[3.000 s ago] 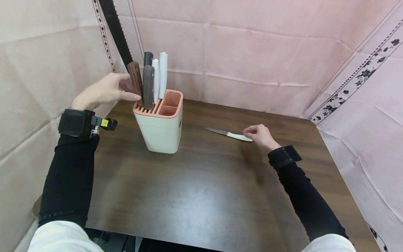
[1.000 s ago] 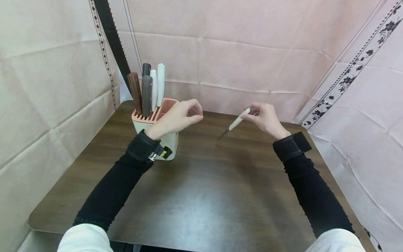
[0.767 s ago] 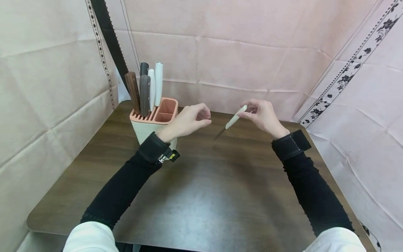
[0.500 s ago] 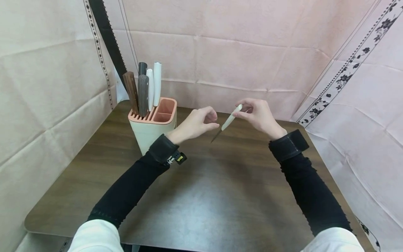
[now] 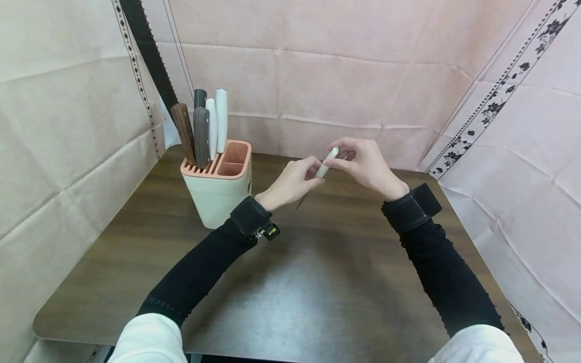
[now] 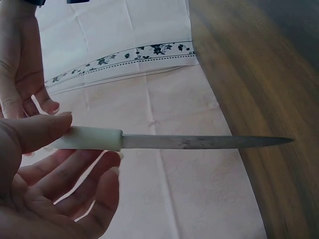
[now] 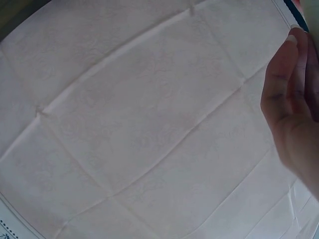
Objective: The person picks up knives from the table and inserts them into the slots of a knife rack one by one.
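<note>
A paring knife (image 5: pixel 330 159) with a pale handle is held above the table, its blade slanting down to the left. My right hand (image 5: pixel 366 164) pinches the handle near its butt end. At the handle's blade end is my left hand (image 5: pixel 292 182); in the left wrist view its thumb lies over the handle (image 6: pixel 97 138) with the fingers beneath, pinching it. The thin blade (image 6: pixel 179 142) shows fully there. Only part of the right hand (image 7: pixel 289 94) appears in the right wrist view, with the knife's pale handle barely visible at the edge.
On the left stands a pale knife block (image 5: pixel 215 199) with a salmon-coloured slotted top. Several knives stand in it, including a brown-handled knife (image 5: pixel 183 132) and a white-handled knife (image 5: pixel 221 121). The wooden table (image 5: pixel 290 287) meets pale cloth (image 5: pixel 290 85) at the back and sides.
My right hand has lifted the paring knife off the table and carried it left. My left hand has left the brown knife handle at the block and moved right to the paring knife's handle.
</note>
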Tool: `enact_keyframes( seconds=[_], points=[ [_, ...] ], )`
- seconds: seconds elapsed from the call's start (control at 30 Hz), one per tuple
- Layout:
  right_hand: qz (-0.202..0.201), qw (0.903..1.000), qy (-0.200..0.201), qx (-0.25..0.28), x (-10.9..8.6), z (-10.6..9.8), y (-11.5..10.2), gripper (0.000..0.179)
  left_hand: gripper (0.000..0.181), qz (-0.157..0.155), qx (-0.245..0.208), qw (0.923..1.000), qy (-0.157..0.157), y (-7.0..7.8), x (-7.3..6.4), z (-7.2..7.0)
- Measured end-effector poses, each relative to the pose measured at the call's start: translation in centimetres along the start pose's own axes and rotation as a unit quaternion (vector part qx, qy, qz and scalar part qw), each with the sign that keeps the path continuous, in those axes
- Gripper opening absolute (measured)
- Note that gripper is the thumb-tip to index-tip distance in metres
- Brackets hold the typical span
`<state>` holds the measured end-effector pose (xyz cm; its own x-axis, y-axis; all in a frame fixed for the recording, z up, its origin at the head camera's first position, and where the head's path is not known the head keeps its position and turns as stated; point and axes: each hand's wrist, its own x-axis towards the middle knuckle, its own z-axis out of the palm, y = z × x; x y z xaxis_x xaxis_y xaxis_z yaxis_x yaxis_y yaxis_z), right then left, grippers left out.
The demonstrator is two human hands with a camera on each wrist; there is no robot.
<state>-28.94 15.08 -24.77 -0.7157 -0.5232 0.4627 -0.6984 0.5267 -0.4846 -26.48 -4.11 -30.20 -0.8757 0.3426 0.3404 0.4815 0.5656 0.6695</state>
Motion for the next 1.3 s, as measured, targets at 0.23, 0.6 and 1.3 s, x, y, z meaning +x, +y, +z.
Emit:
enact_keyframes(
  seconds=[0.23, 0.6, 1.3],
  points=[
    [0.009, 0.9994, 0.008, 0.031, -0.2, 0.4, -0.2, 0.045, 0.02, 0.018, 0.017, 0.9992, 0.03, 0.6, -0.4, -1.9],
    [0.057, 0.9951, -0.037, 0.072, -0.7, 1.3, 1.1, 0.035, 0.029, 0.013, -0.005, 0.9891, 0.146, 4.0, -2.2, -10.2],
    [0.063, 0.9943, -0.038, 0.078, -0.9, 2.3, 2.5, 0.037, 0.029, -0.008, -0.019, 0.9557, 0.294, 3.6, -6.0, -19.2]
  ],
)
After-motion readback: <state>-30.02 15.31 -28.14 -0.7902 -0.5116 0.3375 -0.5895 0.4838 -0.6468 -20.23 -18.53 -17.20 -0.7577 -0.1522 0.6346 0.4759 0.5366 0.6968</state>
